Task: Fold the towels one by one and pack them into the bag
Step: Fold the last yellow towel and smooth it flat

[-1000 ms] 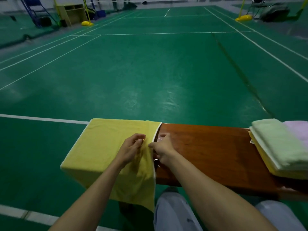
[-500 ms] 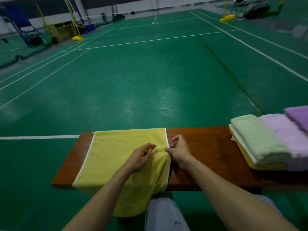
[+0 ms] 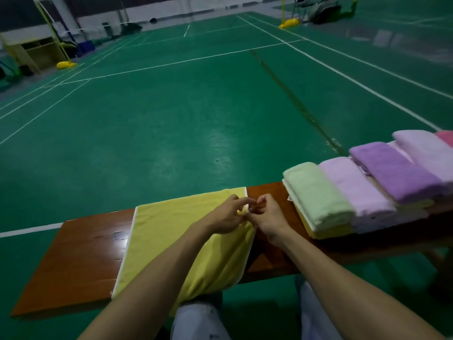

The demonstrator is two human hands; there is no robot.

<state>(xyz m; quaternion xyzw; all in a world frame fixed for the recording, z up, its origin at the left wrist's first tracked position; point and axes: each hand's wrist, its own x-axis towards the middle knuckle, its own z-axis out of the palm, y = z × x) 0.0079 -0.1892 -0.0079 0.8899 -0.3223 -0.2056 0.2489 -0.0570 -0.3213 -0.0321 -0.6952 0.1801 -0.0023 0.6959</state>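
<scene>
- Head view: yellow towel (image 3: 171,231) at 6 o'clock now lies further in along the bench (image 3: 81,253), with its near part hanging off the front edge. Folding looks barely begun.
- Left hand (image 3: 224,218) pinches the towel's white-trimmed right edge, as before.
- Right hand (image 3: 268,217) pinches the same edge, its fingers touching the left's.
- Folded towels (image 3: 316,192) crowd 3 o'clock, limiting room; no bag is visible.

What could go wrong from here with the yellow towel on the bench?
1. The yellow towel hangs partly off the bench; if the left hand and right hand lose their pinch on its edge, it may slide to the floor.
2. The right hand works close to the light green towel and could disturb that stack.
</scene>
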